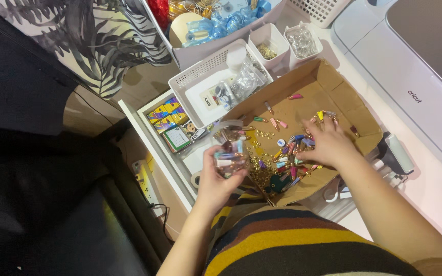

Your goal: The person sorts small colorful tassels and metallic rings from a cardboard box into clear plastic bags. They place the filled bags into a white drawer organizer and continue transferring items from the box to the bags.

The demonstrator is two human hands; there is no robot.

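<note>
Left hand (216, 181): curled around a small clear plastic bag (229, 153) part-filled with coloured tassels, held upright with its open mouth toward the top, at the near-left edge of the tray. Fingers wrap the lower half of the bag; grip closed on it.

Right hand (328, 144): palm down, fingers spread and slightly bent, resting over the scatter of small coloured tassel charms (291, 153) inside the shallow brown cardboard tray (333, 84). Fingertips reach toward the far-right cluster; whether any charm is pinched cannot be told.

Key relation: the loose charms lie directly under and just left of the right hand, between the 2 hands; the bag stands to their left. The right hand is the nearer to the loose charms, the left the nearer to the bag. Individual charms lie at mixed angles, with no common long axis.

Within the tray: a patch of tiny gold-coloured metal findings (262, 166) just right of the bag; 1 pink tassel (295, 96) lying apart near the far wall.

Beyond the tray, far side: white perforated plastic basket (200, 76) holding small clear packets; 2 small white square tubs (269, 43); a grey bin of blue ribbon (231, 23).

Left: open white drawer (152, 135) with small colourful printed cards.

Right: white cutting machine (410, 66) on the white tabletop.

Near: striped garment (303, 243) in brown, yellow and black.
</note>
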